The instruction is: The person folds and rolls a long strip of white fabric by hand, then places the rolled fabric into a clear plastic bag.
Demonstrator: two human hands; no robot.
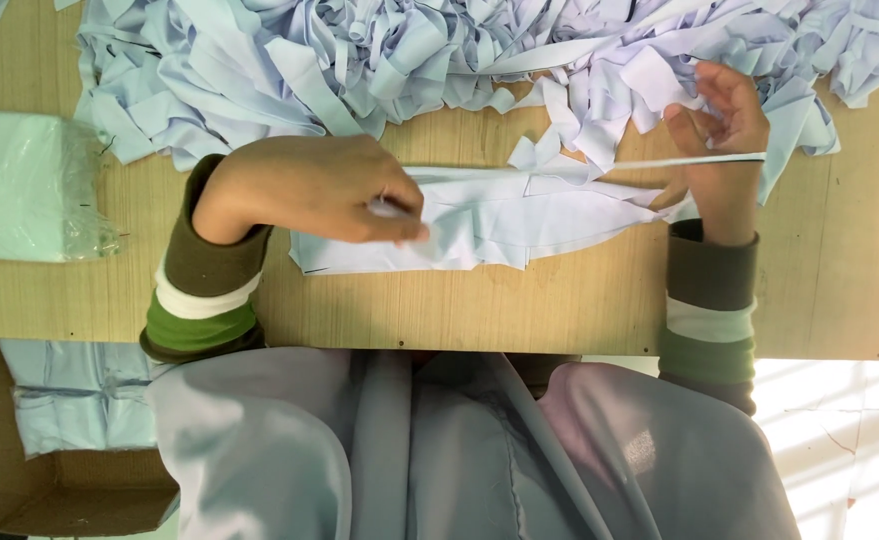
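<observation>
My left hand (pixel 314 188) rests on a small stack of flat pale blue fabric pieces (pixel 519 225) on the wooden table (pixel 459 300), its fingers pinched on a thin white object at the stack's left end. My right hand (pixel 721 135) is raised at the right. It grips one end of a narrow pale fabric strip (pixel 659 162), which stretches taut leftward toward my left hand. Both wrists wear sleeves banded in brown, white and green.
A big heap of pale blue fabric strips (pixel 409 50) fills the far side of the table. A plastic-wrapped pale green bundle (pixel 24 185) lies at the left edge. A cardboard box (pixel 59 480) with folded pale fabric stands on the floor at lower left.
</observation>
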